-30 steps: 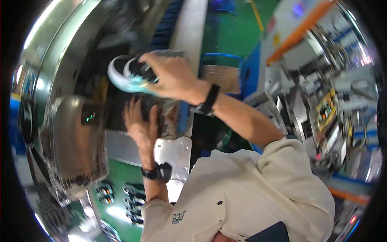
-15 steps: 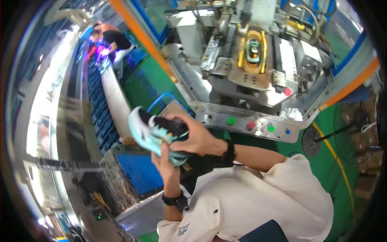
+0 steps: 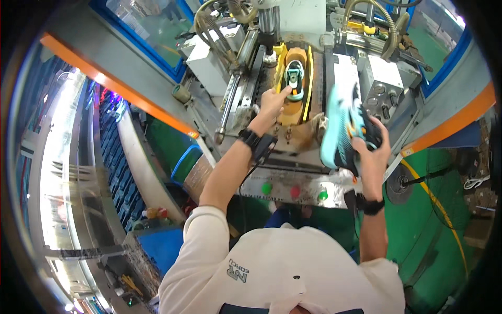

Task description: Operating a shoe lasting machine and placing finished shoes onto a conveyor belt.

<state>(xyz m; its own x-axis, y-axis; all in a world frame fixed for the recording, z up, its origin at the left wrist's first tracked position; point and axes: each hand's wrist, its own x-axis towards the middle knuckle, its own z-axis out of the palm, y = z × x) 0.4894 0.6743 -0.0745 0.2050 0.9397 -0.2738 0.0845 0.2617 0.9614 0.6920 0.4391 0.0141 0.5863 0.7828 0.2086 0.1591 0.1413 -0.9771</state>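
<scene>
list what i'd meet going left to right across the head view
Ridged dark-blue belt, left hand, sneaker in the yellow-edged holder, teal-and-black sneaker in the right hand, round grey stand base.

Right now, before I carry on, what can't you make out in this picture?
All in the head view:
- Held shoe: its far side is turned away, hidden by the shoe itself.
- Right hand: some fingers are hidden behind that shoe.
- Left hand: whether it touches the mounted shoe is too small to tell.
- Mounted shoe's underside: hidden against the tan pad.
- Metal cylinder: upper end cut off by the top edge.
</scene>
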